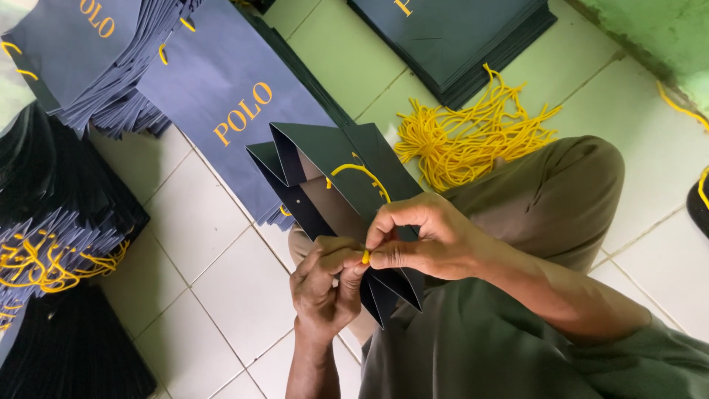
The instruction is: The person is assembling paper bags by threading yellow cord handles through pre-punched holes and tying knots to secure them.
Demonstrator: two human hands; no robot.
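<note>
A dark folded paper bag is held open-topped over my lap. A yellow cord loops out of its side as a handle. My right hand pinches the end of that yellow cord at the bag's inner wall. My left hand grips the bag's lower edge from below, its fingertips meeting the cord end. A loose bundle of yellow cords lies on the tile floor just beyond my knee.
Stacks of flat dark blue bags lie at the upper left, another stack at the top. Finished bags with yellow handles are piled at the left. White tiles show between them. A green wall stands at the upper right.
</note>
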